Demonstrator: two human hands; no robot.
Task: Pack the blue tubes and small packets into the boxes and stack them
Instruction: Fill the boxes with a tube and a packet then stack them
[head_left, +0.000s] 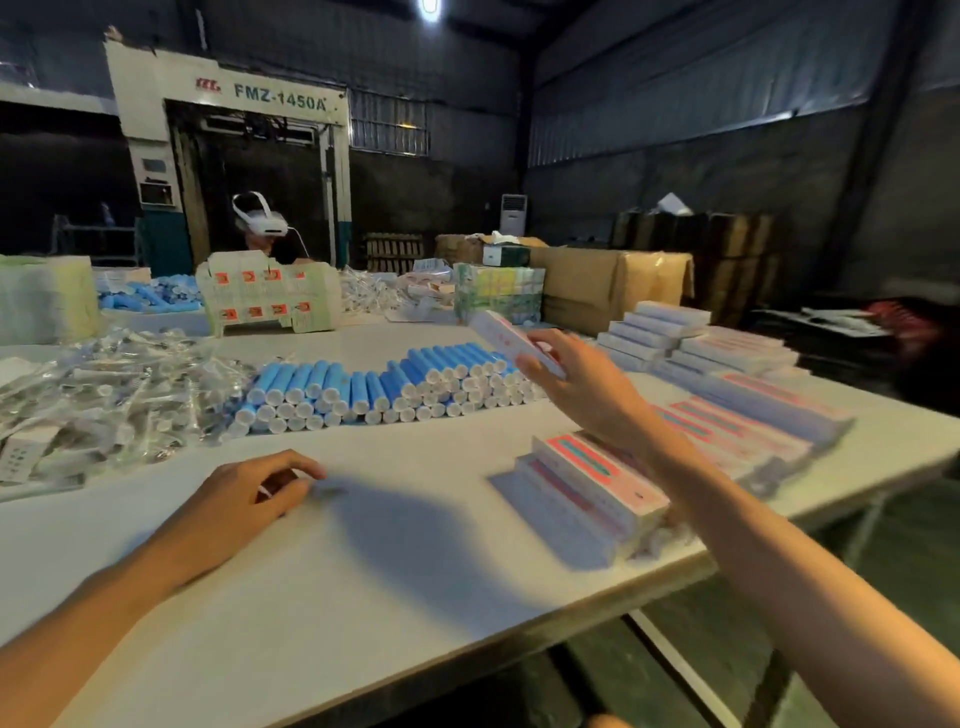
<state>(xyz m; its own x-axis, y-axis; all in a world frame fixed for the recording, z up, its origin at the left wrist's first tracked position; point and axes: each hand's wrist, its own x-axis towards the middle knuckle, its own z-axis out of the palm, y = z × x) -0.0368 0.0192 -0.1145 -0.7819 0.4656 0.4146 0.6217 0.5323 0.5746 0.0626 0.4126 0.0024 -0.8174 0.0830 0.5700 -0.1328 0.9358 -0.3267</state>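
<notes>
White table (415, 561): right grip (576, 384) grasps a box (498, 332), long axis toward 10 o'clock, over blue tubes (374, 384); left grip (249, 493) rests loosely curled, empty.

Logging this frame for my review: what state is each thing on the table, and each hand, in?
Right hand: grips a box, raised off the table.
Left hand: rests on the table, fingers loosely curled, empty.
Tubes: lying piled, capped.
Packets: loose heap.
Far boxes: stacked, closed.
Near boxes: in a row, blurred.
</notes>
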